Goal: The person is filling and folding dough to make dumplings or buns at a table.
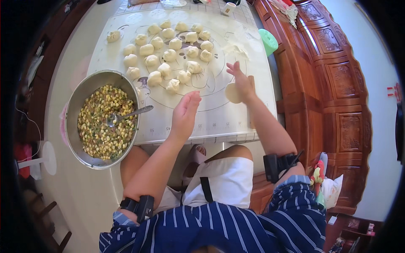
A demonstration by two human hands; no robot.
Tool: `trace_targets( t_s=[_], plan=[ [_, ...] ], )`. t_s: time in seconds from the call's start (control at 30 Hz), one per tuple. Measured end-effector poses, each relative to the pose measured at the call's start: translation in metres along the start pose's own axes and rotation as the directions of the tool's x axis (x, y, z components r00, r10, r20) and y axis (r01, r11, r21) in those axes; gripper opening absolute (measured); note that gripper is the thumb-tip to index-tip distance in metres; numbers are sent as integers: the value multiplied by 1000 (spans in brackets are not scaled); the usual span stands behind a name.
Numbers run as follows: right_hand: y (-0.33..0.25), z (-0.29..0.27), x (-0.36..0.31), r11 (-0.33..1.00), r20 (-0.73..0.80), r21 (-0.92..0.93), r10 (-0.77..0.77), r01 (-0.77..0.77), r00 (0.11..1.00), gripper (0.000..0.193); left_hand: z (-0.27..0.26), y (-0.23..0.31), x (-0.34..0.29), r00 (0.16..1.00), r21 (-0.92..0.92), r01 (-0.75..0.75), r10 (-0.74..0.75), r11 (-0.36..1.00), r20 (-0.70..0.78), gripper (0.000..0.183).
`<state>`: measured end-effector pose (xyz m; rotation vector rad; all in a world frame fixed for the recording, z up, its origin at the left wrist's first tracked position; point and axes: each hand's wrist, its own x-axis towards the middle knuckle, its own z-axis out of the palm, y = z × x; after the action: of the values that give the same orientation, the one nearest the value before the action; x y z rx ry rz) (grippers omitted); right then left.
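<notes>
Above the near part of the white mat (168, 122), my left hand (184, 114) is held on edge with its fingers stretched together, and nothing shows in it. To the right, my right hand (242, 84) is open, fingers pointing away from me. It partly covers a flat round dough wrapper (232, 93). A wooden rolling pin (252, 123) lies beside that wrist, partly hidden. Several filled dough buns (169, 55) stand in loose rows beyond my hands. On the left, a metal bowl (72, 139) holds chopped yellow and green filling (103, 126) and a metal spoon (141, 110).
A patch of flour (236, 50) covers the mat's far right. One bun (113, 36) sits apart at the far left. A green container (268, 42) is at the table's right edge, before a carved wooden bench (341, 114). A white cup (228, 9) stands at the back.
</notes>
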<state>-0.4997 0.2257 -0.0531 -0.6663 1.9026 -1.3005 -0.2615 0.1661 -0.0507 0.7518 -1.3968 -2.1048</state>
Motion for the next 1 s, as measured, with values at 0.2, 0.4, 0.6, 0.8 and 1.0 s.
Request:
trace_targets(
  t_s=[0.2,0.4,0.6,0.8,1.0],
  plan=[
    [50,49,-12,600,-427,-800,-549,-17,718,64,17,-15,9,912,667,-367,393,649,119,42],
    [36,44,-4,868,-615,-479,-222,-135,757,69,39,-39,19,775,842,-531,346,-95,529,62],
    [52,41,3,765,-572,-614,-260,-196,778,73,40,-47,15,832,842,-530,131,-96,539,76],
    [9,11,5,886,-534,-442,-134,-141,835,63,37,-52,9,843,855,-513,143,-73,518,77],
    [1,-20,-1,605,-75,-703,-585,373,807,52,44,-52,6,866,880,-465,157,-95,474,75]
  ],
)
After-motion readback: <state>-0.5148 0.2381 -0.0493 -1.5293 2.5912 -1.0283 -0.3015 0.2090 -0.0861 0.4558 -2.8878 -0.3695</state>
